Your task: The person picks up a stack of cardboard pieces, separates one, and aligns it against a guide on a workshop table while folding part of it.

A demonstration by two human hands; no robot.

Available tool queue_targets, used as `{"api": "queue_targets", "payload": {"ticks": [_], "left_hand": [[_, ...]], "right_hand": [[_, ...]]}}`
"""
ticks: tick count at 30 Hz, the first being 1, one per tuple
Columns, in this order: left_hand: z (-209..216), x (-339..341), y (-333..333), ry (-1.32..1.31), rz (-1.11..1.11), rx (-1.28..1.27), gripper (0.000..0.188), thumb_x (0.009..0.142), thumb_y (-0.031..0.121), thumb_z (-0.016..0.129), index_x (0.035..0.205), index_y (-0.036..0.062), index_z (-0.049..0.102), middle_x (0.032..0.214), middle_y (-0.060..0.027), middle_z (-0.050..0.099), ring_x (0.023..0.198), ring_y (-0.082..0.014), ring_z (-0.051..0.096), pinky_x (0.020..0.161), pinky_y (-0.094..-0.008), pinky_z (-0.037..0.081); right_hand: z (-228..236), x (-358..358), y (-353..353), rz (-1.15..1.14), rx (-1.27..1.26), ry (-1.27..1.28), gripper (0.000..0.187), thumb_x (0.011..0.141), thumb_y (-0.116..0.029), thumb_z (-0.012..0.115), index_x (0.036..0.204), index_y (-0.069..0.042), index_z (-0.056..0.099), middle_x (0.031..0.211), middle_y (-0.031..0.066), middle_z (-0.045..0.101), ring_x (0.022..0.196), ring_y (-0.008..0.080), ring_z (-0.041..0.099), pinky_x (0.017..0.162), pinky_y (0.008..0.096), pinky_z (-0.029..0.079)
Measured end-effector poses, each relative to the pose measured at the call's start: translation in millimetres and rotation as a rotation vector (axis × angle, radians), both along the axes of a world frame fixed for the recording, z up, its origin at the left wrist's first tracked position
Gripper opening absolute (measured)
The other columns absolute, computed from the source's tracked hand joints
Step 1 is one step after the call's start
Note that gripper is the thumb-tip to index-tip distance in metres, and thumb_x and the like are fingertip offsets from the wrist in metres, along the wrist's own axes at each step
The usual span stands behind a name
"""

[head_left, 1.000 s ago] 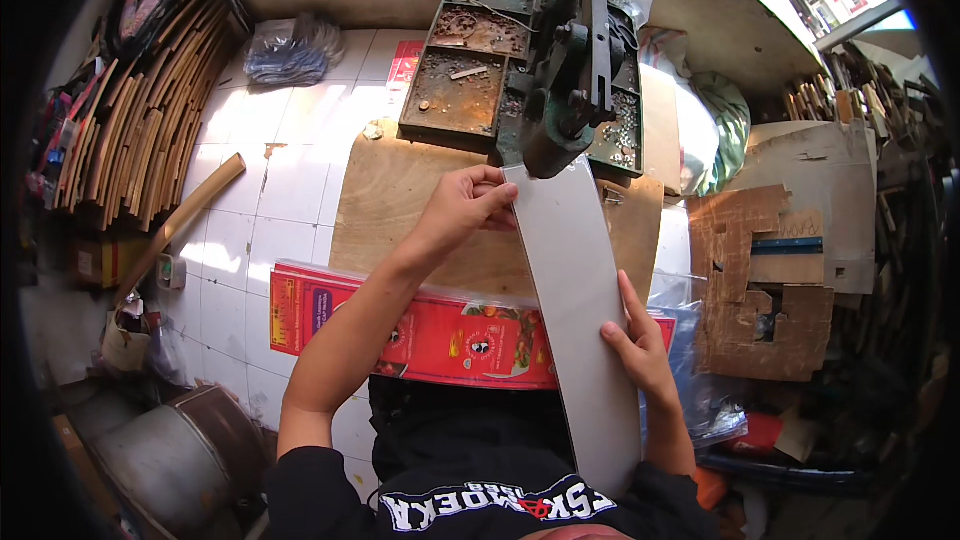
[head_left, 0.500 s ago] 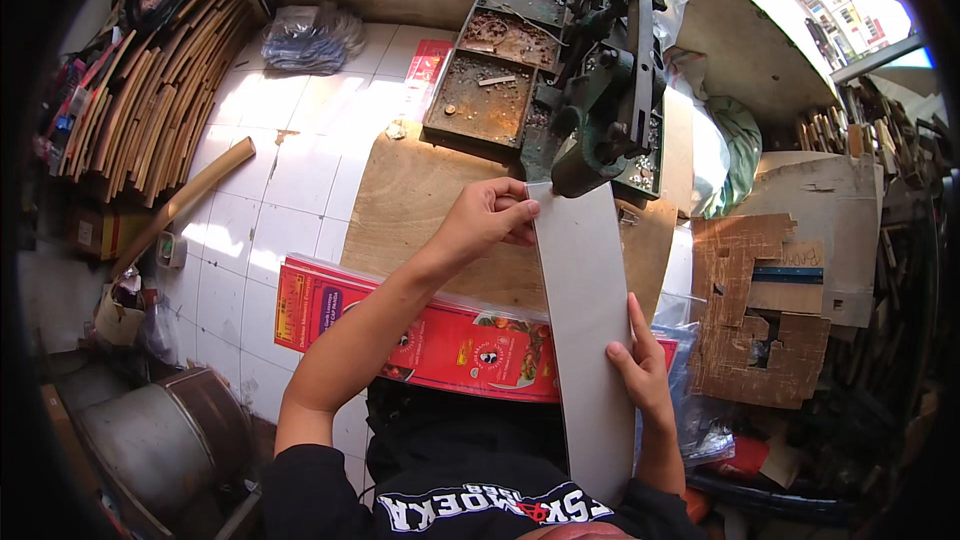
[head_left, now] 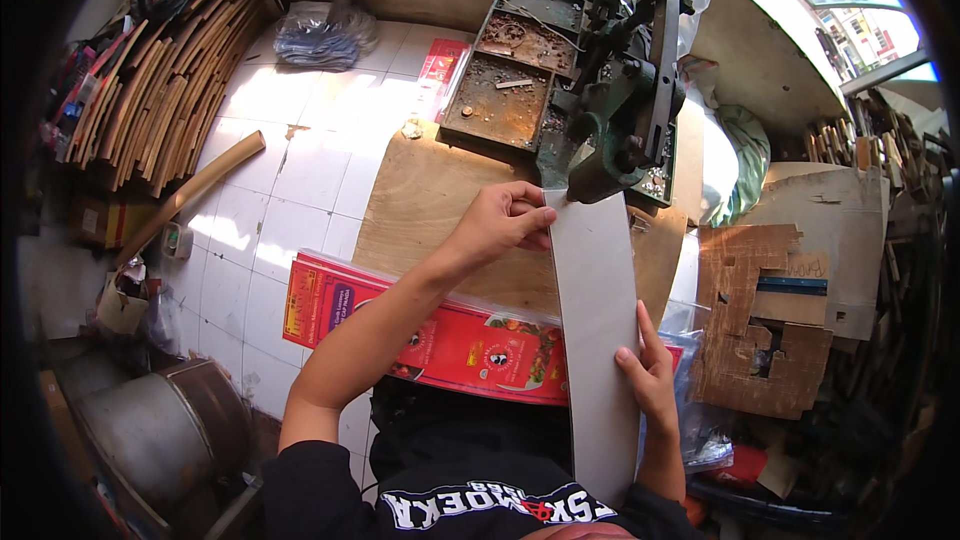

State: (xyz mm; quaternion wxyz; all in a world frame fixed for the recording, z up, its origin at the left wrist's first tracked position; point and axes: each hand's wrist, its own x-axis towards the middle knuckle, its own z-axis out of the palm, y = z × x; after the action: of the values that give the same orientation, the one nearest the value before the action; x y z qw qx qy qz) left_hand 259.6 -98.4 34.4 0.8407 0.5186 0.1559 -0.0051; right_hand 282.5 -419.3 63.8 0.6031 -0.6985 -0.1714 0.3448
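Grey strip [head_left: 604, 310], long, narrow and flat, lies just right of centre, running from one o'clock to five o'clock, its far end beneath the head of a dark green press. From left to right: a metal drum [head_left: 150, 430] stands at eight o'clock, and a stack of cardboard pieces [head_left: 165, 90] leans at ten. At six o'clock, red printed sheets [head_left: 500, 360] overlap the near side of a plywood board [head_left: 420, 205], and the strip crosses over their right part. The left hand [head_left: 505, 223], near the centre, pinches the strip's left edge close to its far end. A compartmented metal tray [head_left: 490, 125] sits at twelve, beside the press [head_left: 610, 150] at one. The right hand [head_left: 655, 380], at four o'clock, well apart from the left, grips the strip's right edge, thumb on top. Cut brown cardboard [head_left: 735, 250] lies at three.
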Motion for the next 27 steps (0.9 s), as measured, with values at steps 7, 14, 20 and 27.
{"api": "queue_targets", "payload": {"ticks": [7, 14, 20, 27], "left_hand": [[4.7, -0.1, -3.1, 0.019, 0.03, -0.001, 0.02, 0.093, 0.012, 0.066, 0.103, -0.0035, 0.059, 0.087, -0.011, 0.07, 0.074, -0.0163, 0.07, 0.067, -0.0297, 0.061], [5.4, 0.5, -4.4, 0.056, 0.041, 0.014, 0.021, 0.094, 0.014, 0.066, 0.102, -0.0036, 0.059, 0.088, -0.0113, 0.069, 0.074, -0.0167, 0.07, 0.068, -0.03, 0.061], [3.0, -1.0, -0.8, 0.05, 0.02, -0.02, 0.021, 0.095, 0.02, 0.063, 0.099, -0.0001, 0.059, 0.089, -0.0095, 0.067, 0.075, -0.0173, 0.07, 0.07, -0.0319, 0.061], [-0.4, -0.1, 0.0, 0.025, 0.01, -0.025, 0.019, 0.096, 0.02, 0.062, 0.098, 0.0013, 0.06, 0.089, -0.0096, 0.067, 0.075, -0.0171, 0.07, 0.071, -0.032, 0.061]], "right_hand": [[1.3, -2.9, 0.7, -0.015, -0.015, -0.02, 0.071, 0.092, -0.002, 0.057, 0.153, 0.003, 0.02, 0.147, 0.0205, 0.043, 0.129, 0.0228, 0.049, 0.106, 0.032, 0.039], [1.2, -6.2, 0.6, -0.038, -0.199, -0.258, 0.07, 0.091, -0.008, 0.063, 0.151, 0.0, 0.029, 0.109, 0.0167, 0.064, 0.09, 0.0132, 0.059, 0.08, 0.0253, 0.047], [25.0, -7.1, 11.7, 0.045, -0.524, -0.407, 0.069, 0.09, -0.011, 0.064, 0.151, -0.006, 0.032, 0.074, 0.0038, 0.056, 0.061, 0.0055, 0.041, 0.058, 0.0215, 0.038], [17.4, -6.7, 10.5, 0.024, -0.472, -0.48, 0.068, 0.091, -0.021, 0.066, 0.15, -0.004, 0.034, 0.062, 0.0122, 0.05, 0.052, 0.0094, 0.04, 0.051, 0.0268, 0.038]]}}
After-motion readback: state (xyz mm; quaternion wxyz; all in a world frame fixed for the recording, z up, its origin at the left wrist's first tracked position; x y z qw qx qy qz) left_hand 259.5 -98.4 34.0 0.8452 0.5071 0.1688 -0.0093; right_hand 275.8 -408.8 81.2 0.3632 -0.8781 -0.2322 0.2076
